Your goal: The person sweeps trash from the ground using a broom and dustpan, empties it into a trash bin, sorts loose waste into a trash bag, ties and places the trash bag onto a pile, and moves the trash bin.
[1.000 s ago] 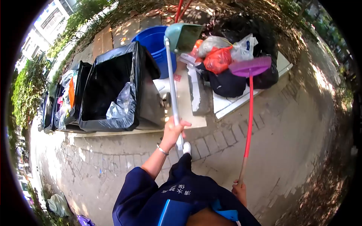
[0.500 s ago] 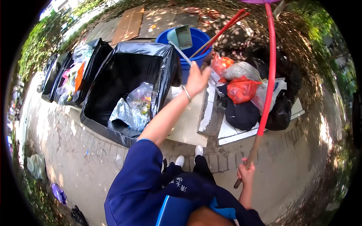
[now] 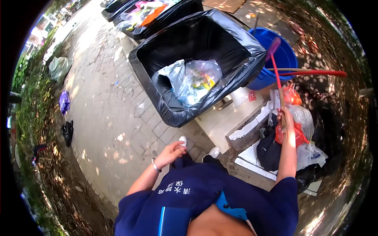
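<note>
The left hand [image 3: 172, 153] is now free of the dustpan, fingers loosely curled on nothing, while the right hand [image 3: 286, 118] grips the red-handled broom [image 3: 278, 80], swung down to the blue bucket's [image 3: 290, 59] mouth, leaving one tool held.

White Chinese characters [image 3: 175, 188], among them 清, 水 and 保, run in two rows across the front of a person's navy shirt [image 3: 212, 190]. A red mark [image 3: 252, 95] on the pale slab [image 3: 222, 126] beside a blue bucket [image 3: 291, 59] is too small to read.
</note>
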Action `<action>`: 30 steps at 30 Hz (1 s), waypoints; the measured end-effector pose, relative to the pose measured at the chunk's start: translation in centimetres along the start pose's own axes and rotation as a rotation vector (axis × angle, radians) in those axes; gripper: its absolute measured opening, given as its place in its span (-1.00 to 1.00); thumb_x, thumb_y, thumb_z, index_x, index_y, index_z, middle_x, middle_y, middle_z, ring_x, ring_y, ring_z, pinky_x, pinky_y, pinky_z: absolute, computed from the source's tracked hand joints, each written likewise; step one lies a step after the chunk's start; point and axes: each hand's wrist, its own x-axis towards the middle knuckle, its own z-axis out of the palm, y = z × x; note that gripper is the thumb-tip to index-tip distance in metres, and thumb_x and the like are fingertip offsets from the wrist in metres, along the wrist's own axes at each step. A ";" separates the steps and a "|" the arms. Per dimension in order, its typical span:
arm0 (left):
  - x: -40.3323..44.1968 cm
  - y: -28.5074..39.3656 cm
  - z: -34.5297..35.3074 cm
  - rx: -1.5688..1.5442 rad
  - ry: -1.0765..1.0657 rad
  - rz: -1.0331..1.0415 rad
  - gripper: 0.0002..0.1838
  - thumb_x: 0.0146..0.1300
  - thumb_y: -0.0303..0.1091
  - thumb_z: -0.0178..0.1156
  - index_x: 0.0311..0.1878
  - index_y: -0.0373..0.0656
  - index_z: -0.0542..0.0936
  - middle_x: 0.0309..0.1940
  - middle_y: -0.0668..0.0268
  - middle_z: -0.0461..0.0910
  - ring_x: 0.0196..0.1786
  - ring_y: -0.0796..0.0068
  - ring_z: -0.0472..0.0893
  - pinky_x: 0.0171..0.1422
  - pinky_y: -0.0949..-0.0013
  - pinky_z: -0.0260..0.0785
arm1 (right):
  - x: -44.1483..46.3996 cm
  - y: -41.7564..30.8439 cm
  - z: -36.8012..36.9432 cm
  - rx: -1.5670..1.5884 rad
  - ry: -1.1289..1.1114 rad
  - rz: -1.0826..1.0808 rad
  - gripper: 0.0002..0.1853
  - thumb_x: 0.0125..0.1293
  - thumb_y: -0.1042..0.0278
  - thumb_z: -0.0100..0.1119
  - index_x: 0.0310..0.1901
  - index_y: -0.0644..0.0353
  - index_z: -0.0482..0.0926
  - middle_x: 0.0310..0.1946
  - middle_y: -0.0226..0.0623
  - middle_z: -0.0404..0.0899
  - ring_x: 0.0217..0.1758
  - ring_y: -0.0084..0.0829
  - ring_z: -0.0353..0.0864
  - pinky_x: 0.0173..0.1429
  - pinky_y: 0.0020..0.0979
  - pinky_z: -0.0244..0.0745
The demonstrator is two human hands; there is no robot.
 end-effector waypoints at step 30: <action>-8.2 -7.4 -41.9 -0.034 0.649 -0.271 -0.69 0.14 -0.34 0.02 -0.04 -0.16 0.29 -0.36 0.36 0.41 -0.43 0.57 0.48 -0.42 0.57 0.33 | 9.9 19.1 48.5 -1.740 -0.403 -0.686 -0.11 -0.40 0.12 0.36 0.12 -0.20 0.16 0.22 -0.14 -0.12 0.26 0.00 -0.16 0.19 0.05 -0.08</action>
